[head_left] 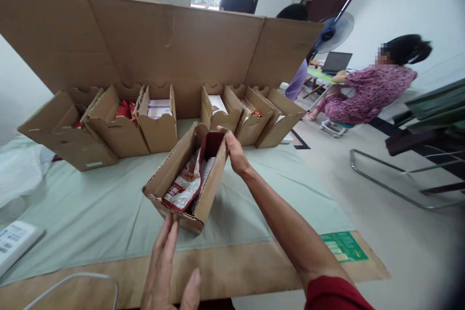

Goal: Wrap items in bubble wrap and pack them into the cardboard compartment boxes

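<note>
A narrow open-topped cardboard box [210, 193] is tilted above the cloth-covered table, its near end toward me. Inside lies a red and white printed food pouch [187, 181], with something pale and bumpy beside it. My right hand [237, 155] grips the box's far right corner, thumb on the outer wall; its other fingers are mostly hidden behind the cardboard. At the near end, my left hand [167, 261] has its fingers stretched out, the tips at the lower front edge of the box and the thumb apart. Whether those fingertips bear any weight I cannot tell.
Several similar cardboard boxes [158, 131] with packets stand in a row before a tall cardboard panel [174, 43]. A white labelled box [18, 244], a cable [87, 275] and clear plastic [22, 174] are at left. A seated person [378, 87] and chair [428, 126] are at right.
</note>
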Demonstrator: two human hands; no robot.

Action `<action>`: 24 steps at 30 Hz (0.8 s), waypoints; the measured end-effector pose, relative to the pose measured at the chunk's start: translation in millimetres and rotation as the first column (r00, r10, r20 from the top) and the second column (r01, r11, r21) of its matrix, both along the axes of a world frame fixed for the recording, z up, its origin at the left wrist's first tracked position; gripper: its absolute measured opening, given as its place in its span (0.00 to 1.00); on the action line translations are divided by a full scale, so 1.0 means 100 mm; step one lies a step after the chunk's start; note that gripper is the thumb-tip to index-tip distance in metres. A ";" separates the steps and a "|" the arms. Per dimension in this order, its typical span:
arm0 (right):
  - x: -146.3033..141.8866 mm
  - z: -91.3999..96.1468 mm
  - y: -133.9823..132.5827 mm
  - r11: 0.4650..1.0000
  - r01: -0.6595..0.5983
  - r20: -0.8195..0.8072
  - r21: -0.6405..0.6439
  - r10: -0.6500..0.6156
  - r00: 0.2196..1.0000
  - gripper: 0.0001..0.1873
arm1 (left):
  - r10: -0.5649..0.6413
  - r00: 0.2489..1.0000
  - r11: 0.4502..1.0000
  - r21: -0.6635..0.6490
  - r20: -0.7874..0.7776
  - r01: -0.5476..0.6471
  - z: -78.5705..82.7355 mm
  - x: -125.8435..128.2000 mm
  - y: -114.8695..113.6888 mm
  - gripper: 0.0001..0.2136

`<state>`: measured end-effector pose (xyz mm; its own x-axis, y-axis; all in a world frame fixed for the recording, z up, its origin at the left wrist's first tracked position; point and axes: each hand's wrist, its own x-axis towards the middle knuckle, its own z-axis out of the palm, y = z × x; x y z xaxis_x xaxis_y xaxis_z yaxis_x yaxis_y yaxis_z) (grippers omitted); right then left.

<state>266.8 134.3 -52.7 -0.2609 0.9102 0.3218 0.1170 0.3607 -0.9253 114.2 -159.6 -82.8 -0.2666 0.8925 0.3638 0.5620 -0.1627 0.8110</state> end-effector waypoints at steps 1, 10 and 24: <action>-0.06 -0.01 0.05 1.000 0.015 -0.001 0.017 -0.015 1.000 0.45 | -0.020 1.000 1.000 -0.004 -0.010 0.019 -0.01 0.01 -0.01 0.40; -0.44 0.12 0.22 0.990 0.140 -0.026 0.027 -0.140 0.990 0.38 | -0.112 0.992 0.994 0.011 -0.059 0.113 -0.20 0.30 0.09 0.51; -0.38 0.03 -0.02 0.995 0.104 -0.104 0.007 -0.102 0.989 0.37 | -0.179 0.978 0.982 0.042 -0.105 0.184 -0.16 0.39 0.44 0.38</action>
<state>228.5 132.5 -49.9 -0.1307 0.9263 0.3534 0.0579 0.3630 -0.9300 153.6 -115.7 -98.7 -0.0623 0.9022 0.4269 0.5973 -0.3090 0.7401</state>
